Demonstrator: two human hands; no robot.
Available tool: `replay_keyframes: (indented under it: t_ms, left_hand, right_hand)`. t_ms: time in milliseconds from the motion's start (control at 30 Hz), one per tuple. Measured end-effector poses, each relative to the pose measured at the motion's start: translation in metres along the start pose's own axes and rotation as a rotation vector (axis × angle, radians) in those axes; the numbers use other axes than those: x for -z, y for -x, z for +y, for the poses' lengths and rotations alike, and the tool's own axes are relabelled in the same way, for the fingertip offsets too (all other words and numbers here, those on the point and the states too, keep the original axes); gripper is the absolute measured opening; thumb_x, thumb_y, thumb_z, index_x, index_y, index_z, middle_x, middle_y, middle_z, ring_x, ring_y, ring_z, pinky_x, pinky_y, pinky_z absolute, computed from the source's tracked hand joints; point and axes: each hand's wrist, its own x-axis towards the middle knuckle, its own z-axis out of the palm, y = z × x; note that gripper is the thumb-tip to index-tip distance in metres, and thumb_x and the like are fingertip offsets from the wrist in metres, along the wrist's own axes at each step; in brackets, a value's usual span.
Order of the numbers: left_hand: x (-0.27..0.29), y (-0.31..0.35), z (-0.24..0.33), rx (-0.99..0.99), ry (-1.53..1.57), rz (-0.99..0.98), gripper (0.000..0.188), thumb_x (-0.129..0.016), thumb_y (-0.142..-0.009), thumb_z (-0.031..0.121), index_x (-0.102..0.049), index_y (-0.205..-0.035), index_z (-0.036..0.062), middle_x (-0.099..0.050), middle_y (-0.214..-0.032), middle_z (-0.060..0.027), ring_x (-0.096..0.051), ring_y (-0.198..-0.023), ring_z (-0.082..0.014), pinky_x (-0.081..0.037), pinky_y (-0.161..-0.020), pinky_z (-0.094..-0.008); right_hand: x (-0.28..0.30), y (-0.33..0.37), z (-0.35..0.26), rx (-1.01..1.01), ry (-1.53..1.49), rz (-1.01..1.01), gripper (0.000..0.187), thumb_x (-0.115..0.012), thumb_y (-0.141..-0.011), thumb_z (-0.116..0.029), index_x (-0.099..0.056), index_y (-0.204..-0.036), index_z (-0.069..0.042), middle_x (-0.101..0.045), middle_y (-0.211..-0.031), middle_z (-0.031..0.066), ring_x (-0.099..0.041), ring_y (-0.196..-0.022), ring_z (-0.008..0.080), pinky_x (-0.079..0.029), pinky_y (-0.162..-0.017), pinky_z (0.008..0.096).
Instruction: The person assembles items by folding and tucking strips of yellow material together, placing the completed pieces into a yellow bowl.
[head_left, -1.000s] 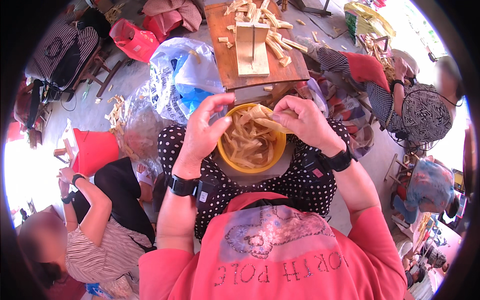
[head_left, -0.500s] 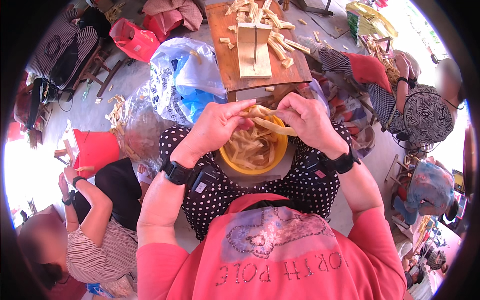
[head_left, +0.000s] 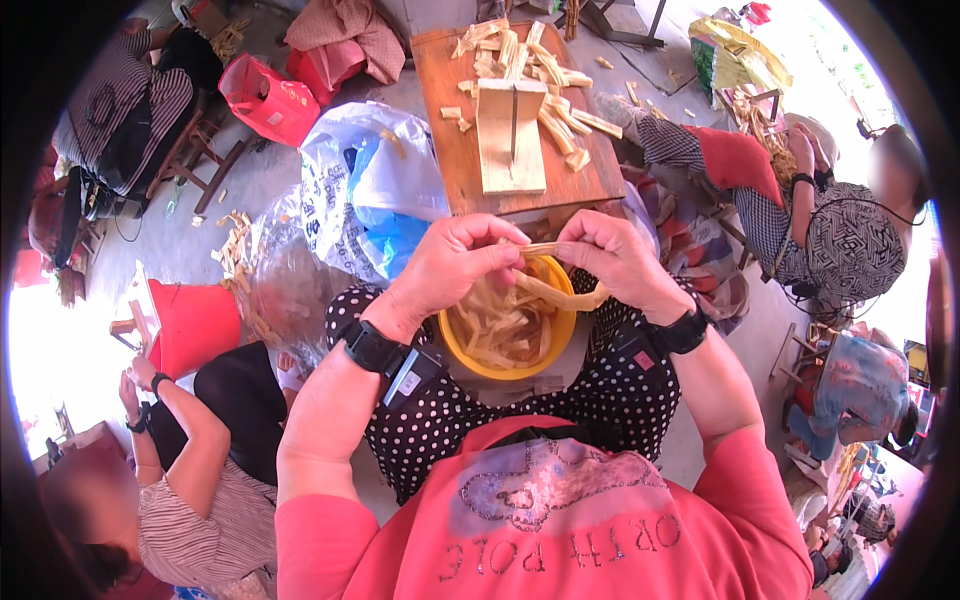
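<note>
My left hand [head_left: 462,262] and my right hand [head_left: 615,262] are raised over a yellow bowl [head_left: 567,342] between my knees. A pale yellow, fibrous strip [head_left: 542,249] runs straight between my fingertips, pinched at both ends. From my right hand a longer loose band [head_left: 565,299] curves down and back toward my left. Soft strips of the same colour [head_left: 498,328] lie heaped in the bowl. Just beyond my hands, a small wooden stand [head_left: 512,160] with a thin dark upright piece rests on a brown wooden table [head_left: 460,185].
Several pale yellow pieces [head_left: 550,70] lie at the table's far end. Left of it are a white plastic bag [head_left: 370,150] and a clear bag [head_left: 290,265]. A red bucket [head_left: 195,325] stands farther left, near a seated person. Other people sit along the right.
My fingers have shifted along the strip, and it is now held straighter between them. The loose band hangs in a wider curve. The surroundings sit slightly lower in the picture.
</note>
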Motion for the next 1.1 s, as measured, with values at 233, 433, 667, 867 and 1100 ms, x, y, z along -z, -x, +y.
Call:
replay_keyframes:
  t_ms: [233, 433, 667, 867, 1100]
  left_hand:
    - [0.053, -0.091, 0.008, -0.020, 0.048, 0.122, 0.022, -0.079, -0.127, 0.012, -0.086, -0.146, 0.0028, -0.090, -0.119, -0.0079, -0.085, -0.098, -0.0144, -0.070, -0.093, -0.0324]
    - [0.104, -0.167, 0.012, -0.061, -0.037, 0.183, 0.024, -0.081, -0.127, 0.016, -0.086, -0.146, 0.0029, -0.091, -0.121, -0.0075, -0.084, -0.100, -0.0126, -0.070, -0.093, -0.0322]
    - [0.135, -0.236, -0.003, -0.051, 0.005, 0.217, 0.024, -0.080, -0.127, 0.018, -0.086, -0.145, 0.0034, -0.092, -0.123, -0.0079, -0.084, -0.100, -0.0124, -0.068, -0.094, -0.0312]
    - [0.153, -0.221, -0.031, 0.057, -0.064, 0.286, 0.031, -0.075, -0.131, 0.023, -0.083, -0.152, 0.0025, -0.092, -0.127, -0.0061, -0.084, -0.102, -0.0122, -0.066, -0.092, -0.0291]
    - [0.080, -0.104, -0.024, 0.113, 0.219, 0.175, 0.044, -0.061, -0.137, 0.028, -0.076, -0.167, 0.0006, -0.090, -0.145, -0.0139, -0.088, -0.120, -0.0211, -0.071, -0.105, -0.0369]
  right_hand:
    - [0.052, -0.096, 0.005, -0.137, -0.080, -0.033, 0.023, -0.084, -0.126, -0.019, -0.085, -0.135, 0.002, -0.079, -0.105, -0.0050, -0.069, -0.097, 0.0042, -0.058, -0.085, 0.0257]
    - [0.085, -0.179, 0.034, 0.093, 0.087, 0.065, 0.021, -0.088, -0.122, -0.017, -0.087, -0.132, 0.001, -0.081, -0.103, -0.0019, -0.073, -0.093, 0.0079, -0.062, -0.083, 0.0300]
    - [0.104, -0.241, 0.070, 0.076, -0.032, 0.143, 0.021, -0.089, -0.121, -0.018, -0.087, -0.130, 0.000, -0.082, -0.101, -0.0001, -0.074, -0.091, 0.0096, -0.063, -0.084, 0.0299]
    - [0.112, -0.221, 0.093, 0.006, 0.158, 0.307, 0.018, -0.085, -0.123, -0.018, -0.088, -0.119, 0.000, -0.082, -0.098, 0.0011, -0.072, -0.087, 0.0104, -0.057, -0.078, 0.0305]
    - [0.085, -0.086, 0.037, -0.100, -0.494, 0.143, 0.016, -0.080, -0.127, -0.020, -0.080, -0.128, -0.004, -0.073, -0.100, -0.0040, -0.053, -0.077, 0.0007, -0.041, -0.066, 0.0206]
